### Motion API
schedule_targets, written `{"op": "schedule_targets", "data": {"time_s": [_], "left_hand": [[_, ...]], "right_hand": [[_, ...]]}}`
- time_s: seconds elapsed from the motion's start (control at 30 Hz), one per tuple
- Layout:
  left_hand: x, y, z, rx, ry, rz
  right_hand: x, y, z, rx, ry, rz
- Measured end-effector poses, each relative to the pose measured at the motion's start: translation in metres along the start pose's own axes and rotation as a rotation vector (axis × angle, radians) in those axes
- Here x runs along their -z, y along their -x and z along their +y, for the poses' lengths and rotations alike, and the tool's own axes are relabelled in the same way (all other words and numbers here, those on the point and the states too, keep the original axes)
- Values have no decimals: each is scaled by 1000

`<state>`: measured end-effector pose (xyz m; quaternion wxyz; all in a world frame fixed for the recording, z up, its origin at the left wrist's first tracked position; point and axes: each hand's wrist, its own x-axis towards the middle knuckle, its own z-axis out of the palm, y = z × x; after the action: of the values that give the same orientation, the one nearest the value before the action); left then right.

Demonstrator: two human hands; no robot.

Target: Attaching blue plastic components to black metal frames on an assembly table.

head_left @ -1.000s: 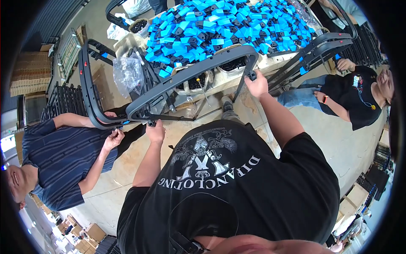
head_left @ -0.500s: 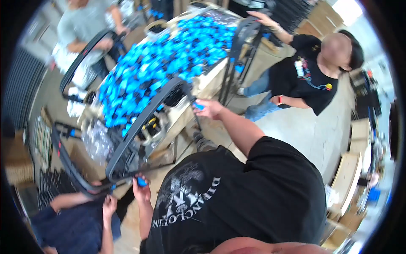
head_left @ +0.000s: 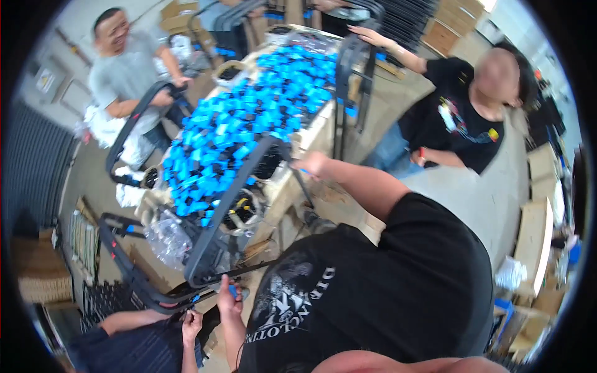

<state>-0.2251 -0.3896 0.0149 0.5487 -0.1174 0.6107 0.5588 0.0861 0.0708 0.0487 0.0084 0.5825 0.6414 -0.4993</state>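
A black U-shaped tubular frame [head_left: 233,183] stands tilted in front of me, leaning over the near side of a table. My right hand [head_left: 314,165] is closed around its upper right end, with a bit of blue showing at the fingers. Close to the frame's lower end is my left hand [head_left: 230,303], closed with the thumb up. A small blue piece [head_left: 233,290] sits in its grip; whether these fingers also touch the frame I cannot tell. On the table [head_left: 311,140] lies a big heap of blue and black pieces [head_left: 249,112].
Co-workers hold similar black frames: a grey-shirted person [head_left: 127,74] far left, one in black [head_left: 457,118] at right, one in navy [head_left: 143,336] at lower left. Round tubs [head_left: 239,217] and a clear plastic bag [head_left: 166,239] sit along the table edge. Cartons [head_left: 40,267] stand left.
My view has shifted, so the table and frames appear lower and further right. Both my hands stay at the same ends of the frame. The grey-shirted person now shows more fully.
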Motion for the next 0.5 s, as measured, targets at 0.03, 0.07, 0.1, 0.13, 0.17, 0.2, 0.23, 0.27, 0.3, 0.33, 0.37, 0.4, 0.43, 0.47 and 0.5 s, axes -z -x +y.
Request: {"op": "schedule_targets", "data": {"time_s": [0.03,0.07,0.1,0.13,0.17,0.2,0.23,0.27,0.3,0.33,0.37,0.4,0.43,0.47,0.5], "left_hand": [[-4,0,-6,-63,-52,70],[-12,-1,-10,-160,-88,128],[-13,-5,-16,-250,-140,193],[-16,-4,-21,-329,-192,267],[-21,-3,-27,-509,-309,370],[-26,0,-29,-673,-434,481],[-12,-16,-41,-685,-556,549],[0,-38,-52,-629,-536,601],[-5,-40,-55,-765,-666,698],[-13,-39,-53,-899,-804,792],[-9,-40,-56,-906,-854,813],[-2,-42,-57,-910,-909,826],[-2,-42,-52,-965,-902,714],[-1,-49,-49,-966,-901,728],[-2,-56,-46,-958,-817,614]], "right_hand": [[-11,-2,17,0,19,110],[-17,-13,44,107,17,135],[-26,-13,48,199,37,210],[-33,-7,45,257,95,286],[-44,-10,46,257,146,384],[-54,-10,45,279,115,443],[-57,-6,39,270,130,485],[-62,-18,44,315,111,522],[-65,-25,47,310,101,534],[-65,-31,51,340,100,522],[-63,-30,43,383,95,478],[-60,-25,36,420,89,438],[-60,-33,45,539,94,480],[-59,-43,52,655,98,525],[-63,-53,57,652,68,551]]}}
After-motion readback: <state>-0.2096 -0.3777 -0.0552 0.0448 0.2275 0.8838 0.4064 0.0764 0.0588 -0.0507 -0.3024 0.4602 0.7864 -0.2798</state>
